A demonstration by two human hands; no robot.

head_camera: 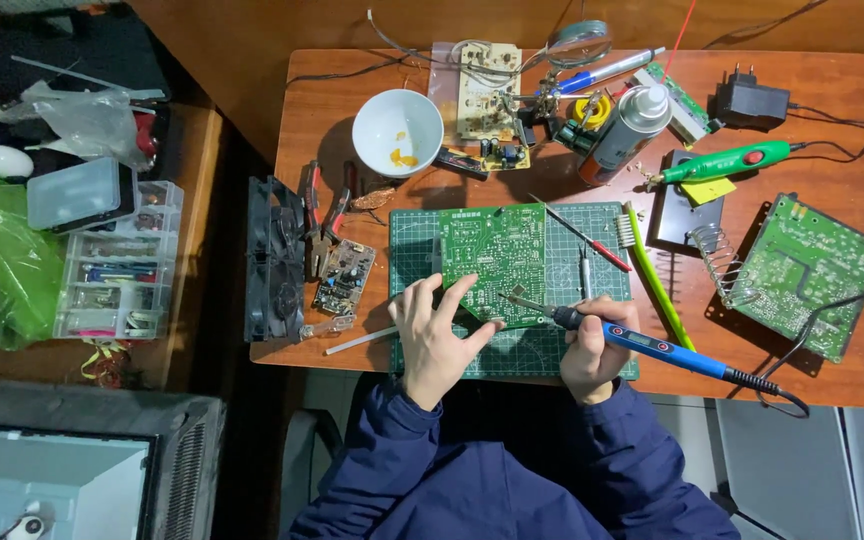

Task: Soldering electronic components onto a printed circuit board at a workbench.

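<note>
A green circuit board (492, 260) lies on a green cutting mat (412, 235) on a wooden table. My left hand (437, 335) rests on the board's lower left edge with fingers spread, pressing it down. My right hand (592, 350) grips a blue soldering iron (652, 345) like a pen. Its metal tip (512, 298) touches the board's lower right area. The iron's black cable (782, 390) trails off to the right.
A white bowl (397, 130), a spray can (627, 130), a green rotary tool (727, 160), a coiled iron stand (712, 250), a second green board (802, 275), a black fan (272, 260), pliers (327, 215) and small boards crowd the table (852, 110). Plastic organiser boxes (117, 270) stand at left.
</note>
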